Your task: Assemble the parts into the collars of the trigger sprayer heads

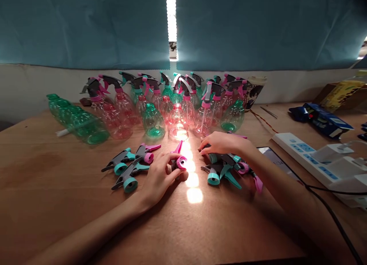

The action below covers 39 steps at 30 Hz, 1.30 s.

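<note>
My left hand (162, 175) is closed around a pink-and-grey trigger spray head (181, 162), its collar facing me and its pink trigger pointing away. On the right, my right hand (222, 143) pinches the dark grey end of another spray head (205, 146), most of which is hidden under the hand. Teal-and-grey spray heads (213, 178) lie in a pile below that wrist, a pink trigger among them. Left of my left hand lie several more spray heads (130, 184), teal and pink. Just beyond both hands, a clear pink bottle (177, 123) and a green bottle (154, 121) stand without heads.
Behind stand rows of bottles, many with spray heads (186, 87). Green bottles (83, 123) lie at the left. To the right are a phone (276, 162), a white power strip (309, 154) with cables, a blue packet (323, 120) and a paper cup (254, 91).
</note>
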Each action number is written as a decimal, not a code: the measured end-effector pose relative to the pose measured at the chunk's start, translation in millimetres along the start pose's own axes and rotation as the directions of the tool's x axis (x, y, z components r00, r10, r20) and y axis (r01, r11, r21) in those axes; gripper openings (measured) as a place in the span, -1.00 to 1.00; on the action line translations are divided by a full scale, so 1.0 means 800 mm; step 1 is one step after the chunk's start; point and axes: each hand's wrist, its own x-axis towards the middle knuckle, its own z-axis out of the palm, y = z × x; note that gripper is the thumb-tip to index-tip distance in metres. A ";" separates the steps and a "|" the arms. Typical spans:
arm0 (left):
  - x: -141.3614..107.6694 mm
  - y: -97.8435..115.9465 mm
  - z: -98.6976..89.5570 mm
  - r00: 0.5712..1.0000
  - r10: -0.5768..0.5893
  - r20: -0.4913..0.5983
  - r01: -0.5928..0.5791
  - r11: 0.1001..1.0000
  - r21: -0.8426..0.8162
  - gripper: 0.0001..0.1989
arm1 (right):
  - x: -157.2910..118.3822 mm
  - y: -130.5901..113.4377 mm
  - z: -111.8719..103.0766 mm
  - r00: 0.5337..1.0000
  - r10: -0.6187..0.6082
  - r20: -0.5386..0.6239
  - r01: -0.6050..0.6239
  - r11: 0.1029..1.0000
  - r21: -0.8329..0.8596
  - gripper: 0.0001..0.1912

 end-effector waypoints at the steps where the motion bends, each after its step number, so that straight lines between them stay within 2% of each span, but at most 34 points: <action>1: -0.002 0.001 0.000 1.000 -0.025 0.010 0.025 0.999 -0.034 -0.77 | -0.002 -0.002 -0.001 1.000 -0.018 0.011 0.017 1.000 0.010 -0.72; 5: -0.006 0.004 0.002 0.998 -0.053 0.036 0.056 0.992 -0.112 -0.70 | -0.016 -0.018 -0.009 0.998 -0.056 -0.004 0.056 0.998 0.037 -0.71; 8: -0.007 0.002 0.004 0.999 -0.018 0.042 0.023 0.991 -0.134 -0.68 | -0.024 -0.036 -0.012 0.986 -0.052 -0.158 0.057 0.998 0.026 -0.75; 10: -0.008 0.001 0.005 0.999 -0.013 0.046 0.020 0.988 -0.153 -0.69 | -0.027 -0.047 -0.010 0.974 -0.090 -0.208 0.098 0.995 0.031 -0.83; 15: -0.008 -0.004 0.005 0.998 -0.050 0.023 0.054 0.974 -0.221 -0.74 | -0.034 -0.071 -0.001 0.969 -0.188 -0.161 0.200 0.978 0.062 -0.82; 20: -0.006 -0.007 0.003 0.997 -0.083 -0.007 0.078 0.960 -0.268 -0.76 | -0.046 -0.091 -0.001 0.950 -0.192 -0.244 0.191 0.981 -0.030 -0.84; 28: -0.008 -0.009 0.002 0.995 -0.101 0.018 0.102 0.964 -0.246 -0.72 | -0.050 -0.102 0.002 0.985 -0.128 -0.116 0.124 0.991 -0.041 -0.85; 32: -0.007 -0.006 0.002 0.995 -0.098 0.022 0.100 0.959 -0.264 -0.71 | -0.048 -0.098 0.001 0.984 -0.171 -0.058 0.171 0.985 -0.013 -0.82; 34: -0.006 -0.005 0.002 0.994 -0.105 0.018 0.106 0.955 -0.277 -0.71 | -0.044 -0.093 -0.002 0.982 -0.187 -0.026 0.188 0.981 0.054 -0.76; 39: -0.002 -0.005 -0.001 0.982 -0.184 0.031 0.184 0.926 -0.329 -0.69 | -0.032 -0.074 -0.002 0.979 -0.196 0.055 0.157 0.899 0.408 -0.61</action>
